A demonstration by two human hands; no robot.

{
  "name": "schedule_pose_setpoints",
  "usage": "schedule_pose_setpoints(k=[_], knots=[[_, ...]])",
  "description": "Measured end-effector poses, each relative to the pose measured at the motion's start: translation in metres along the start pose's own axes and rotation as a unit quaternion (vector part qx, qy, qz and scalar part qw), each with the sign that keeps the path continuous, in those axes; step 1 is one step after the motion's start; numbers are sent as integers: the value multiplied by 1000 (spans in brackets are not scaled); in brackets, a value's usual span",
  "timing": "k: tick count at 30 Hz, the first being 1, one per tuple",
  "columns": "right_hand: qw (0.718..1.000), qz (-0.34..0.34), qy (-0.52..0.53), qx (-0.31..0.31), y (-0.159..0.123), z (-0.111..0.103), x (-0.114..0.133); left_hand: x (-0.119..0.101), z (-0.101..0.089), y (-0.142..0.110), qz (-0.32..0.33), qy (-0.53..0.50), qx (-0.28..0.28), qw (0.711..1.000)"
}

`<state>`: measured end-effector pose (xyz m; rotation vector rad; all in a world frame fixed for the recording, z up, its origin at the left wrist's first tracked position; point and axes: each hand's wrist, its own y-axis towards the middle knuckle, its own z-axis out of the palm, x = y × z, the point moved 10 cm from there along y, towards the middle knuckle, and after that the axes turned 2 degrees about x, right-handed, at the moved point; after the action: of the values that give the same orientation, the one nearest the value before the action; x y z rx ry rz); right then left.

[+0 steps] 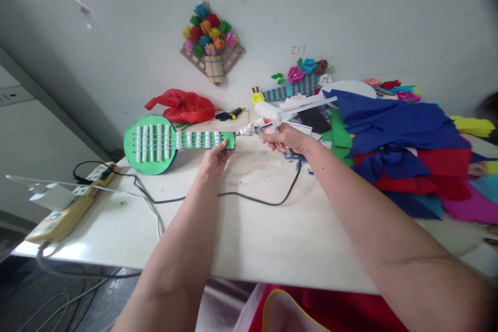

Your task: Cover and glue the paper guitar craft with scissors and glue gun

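Observation:
My left hand [215,157] pinches the end of the neck of a green paper guitar [155,144] with white strips across it and a blue edge, holding it above the table. My right hand [284,138] grips a white glue gun [272,114], whose tip points at the neck's end next to my left fingers. The gun's black cord [249,198] trails across the white table [249,238].
A yellow power strip [73,202] lies at the table's left edge. Piles of blue, red, green and pink paper [404,150] cover the right side. A red plastic bag [182,106] and scissors [229,113] lie by the wall, where paper flower crafts [212,41] hang.

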<state>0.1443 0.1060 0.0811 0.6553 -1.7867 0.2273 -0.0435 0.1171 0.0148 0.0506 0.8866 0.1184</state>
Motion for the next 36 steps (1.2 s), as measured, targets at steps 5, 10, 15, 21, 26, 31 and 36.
schedule_pose_setpoints(k=[5,10,15,21,26,31,36], knots=[[1000,0,1,-6,2,1,0,0,0,0,-2,-3,4,1000],[1000,6,-8,-19,3,1,-1,3,1,-1,-13,1,0,1000],[999,13,-21,-23,3,2,-2,4,-1,0,-18,4,-4,1000],[999,23,-33,-26,3,1,-3,7,-3,1,-27,5,-8,1000],[999,24,-40,-25,1,0,-2,7,-2,-1,-37,6,-16,999],[999,19,-42,-11,1,2,-2,7,0,-3,-45,2,-23,999],[998,13,-61,-1,1,3,-2,7,-1,-3,-44,2,-31,999]])
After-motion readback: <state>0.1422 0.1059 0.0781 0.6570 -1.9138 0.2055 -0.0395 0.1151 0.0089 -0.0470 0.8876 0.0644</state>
